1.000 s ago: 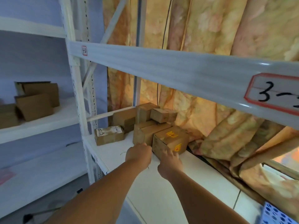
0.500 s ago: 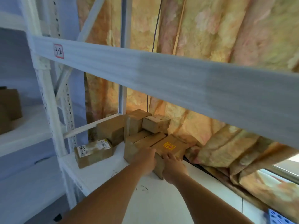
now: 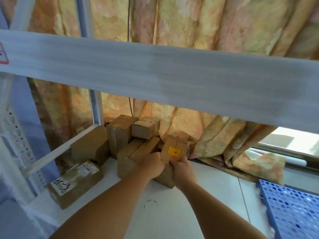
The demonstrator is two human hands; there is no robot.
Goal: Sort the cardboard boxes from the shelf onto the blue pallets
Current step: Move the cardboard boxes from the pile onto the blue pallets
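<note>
A small cardboard box with a yellow sticker is gripped between both hands just below the centre of the frame. The left hand is wrapped around its left side and the right hand is closed on its lower right edge, so each grip is clenched on this box. The box is seen tilted, its far end raised; whether its near end rests on the white shelf cannot be told, as the hands cover it.

Directly to its left, a cluster of plain cardboard boxes is seen at the back of the shelf, with one small box perched on top. A longer box with a white label lies apart from the cluster, toward the lower left of the frame, near the shelf's front edge.

A blurred white beam crosses the middle of the frame. A patterned orange curtain hangs behind the shelf. Part of a blue perforated pallet is visible in the lower right corner.
</note>
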